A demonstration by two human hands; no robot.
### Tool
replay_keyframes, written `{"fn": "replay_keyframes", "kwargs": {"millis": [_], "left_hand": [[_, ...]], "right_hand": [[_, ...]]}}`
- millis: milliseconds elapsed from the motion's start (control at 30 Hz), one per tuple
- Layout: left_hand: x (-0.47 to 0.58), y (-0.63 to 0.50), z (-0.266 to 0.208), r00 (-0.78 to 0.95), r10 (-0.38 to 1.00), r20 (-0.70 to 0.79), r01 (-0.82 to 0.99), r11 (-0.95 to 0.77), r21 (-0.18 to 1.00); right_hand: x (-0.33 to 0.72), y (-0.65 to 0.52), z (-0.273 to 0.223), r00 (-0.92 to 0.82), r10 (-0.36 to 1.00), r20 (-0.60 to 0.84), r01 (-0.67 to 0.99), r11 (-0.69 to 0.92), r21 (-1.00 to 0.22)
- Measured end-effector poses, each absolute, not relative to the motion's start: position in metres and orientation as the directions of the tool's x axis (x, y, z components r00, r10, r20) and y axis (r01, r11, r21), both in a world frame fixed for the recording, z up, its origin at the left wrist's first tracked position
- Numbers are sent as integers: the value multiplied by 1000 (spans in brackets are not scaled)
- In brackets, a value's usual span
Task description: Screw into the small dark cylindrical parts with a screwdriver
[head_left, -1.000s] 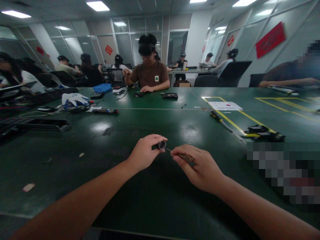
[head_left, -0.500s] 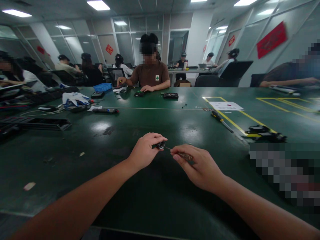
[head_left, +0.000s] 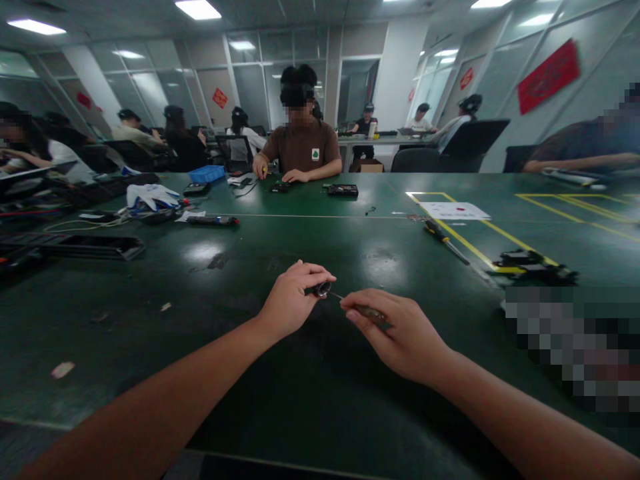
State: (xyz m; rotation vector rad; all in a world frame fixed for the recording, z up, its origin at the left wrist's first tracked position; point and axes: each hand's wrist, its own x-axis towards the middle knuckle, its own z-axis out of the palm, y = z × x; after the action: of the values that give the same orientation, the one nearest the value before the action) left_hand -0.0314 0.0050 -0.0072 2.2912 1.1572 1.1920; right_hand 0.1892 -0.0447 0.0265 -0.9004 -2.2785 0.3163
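Observation:
My left hand (head_left: 294, 298) is closed around a small dark cylindrical part (head_left: 323, 289), thumb below and fingers above. The part's round open end, with a shiny rim, faces right toward my other hand. In my right hand (head_left: 395, 327) is a screwdriver (head_left: 371, 313) with a brownish, partly see-through handle, largely covered by the fingers. Its thin shaft points left at the part's open end. Whether the tip touches the inside cannot be made out. Both hands are held just above the green table (head_left: 280, 413).
A yellow-black screwdriver (head_left: 445, 241) and black parts (head_left: 533, 267) lie to the right, near a white sheet (head_left: 457, 211). White gloves (head_left: 153, 197), a dark tool (head_left: 213, 221) and a long black frame (head_left: 95, 245) lie left. A co-worker (head_left: 303, 150) sits opposite.
My hands, the dark part and the screwdriver keep nearly the same pose. Across the table, the co-worker's hand with a yellow-handled tool has moved right, closer to a black device. The view shifts slightly.

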Motion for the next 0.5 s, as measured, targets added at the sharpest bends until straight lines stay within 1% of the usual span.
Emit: {"fn": "replay_keyframes", "kwargs": {"millis": [100,233,500], "left_hand": [[-31,5,-7,322,771,549,517,-629,580],[-31,4,-7,310,775,550,506,-625,595],[-31,4,-7,290,785,547,481,-614,626]], "right_hand": [[189,-44,25,-560,670,487,507,743,-438],[191,-45,25,-536,675,507,515,738,-437],[190,-46,27,-581,650,489,481,759,-438]]}}
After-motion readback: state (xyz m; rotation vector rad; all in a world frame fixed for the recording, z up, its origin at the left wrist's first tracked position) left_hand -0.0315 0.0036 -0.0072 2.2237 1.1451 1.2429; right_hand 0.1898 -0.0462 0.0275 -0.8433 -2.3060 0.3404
